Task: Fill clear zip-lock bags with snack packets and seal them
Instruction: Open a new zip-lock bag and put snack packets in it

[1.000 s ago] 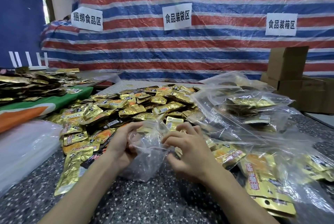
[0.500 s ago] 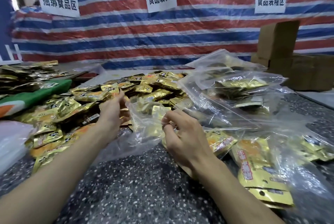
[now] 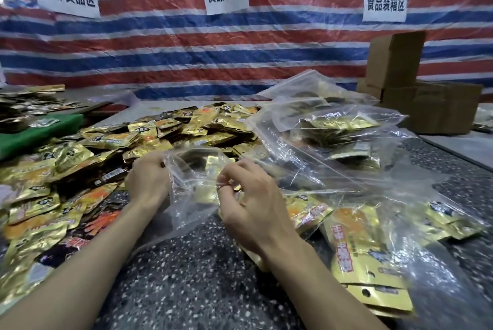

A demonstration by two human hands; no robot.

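A clear zip-lock bag (image 3: 193, 196) lies between my hands on the speckled table (image 3: 186, 276), with its mouth turned away from me. My left hand (image 3: 148, 179) grips the bag's left rim. My right hand (image 3: 249, 204) pinches the right rim between thumb and fingers. A gold snack packet (image 3: 213, 167) shows through the plastic near the mouth. A wide pile of gold snack packets (image 3: 112, 153) spreads behind and to the left of my hands.
Filled clear bags of packets (image 3: 336, 132) are heaped at the right, and more bagged packets (image 3: 368, 257) lie by my right forearm. Brown cardboard boxes (image 3: 405, 81) stand at the back right. A green cloth (image 3: 34, 132) lies at the left. A striped tarp wall carries three paper signs.
My left hand went out to the packet pile and has come back to the bag's left rim. A gold packet now shows inside the bag. My right hand kept its pinch on the rim.
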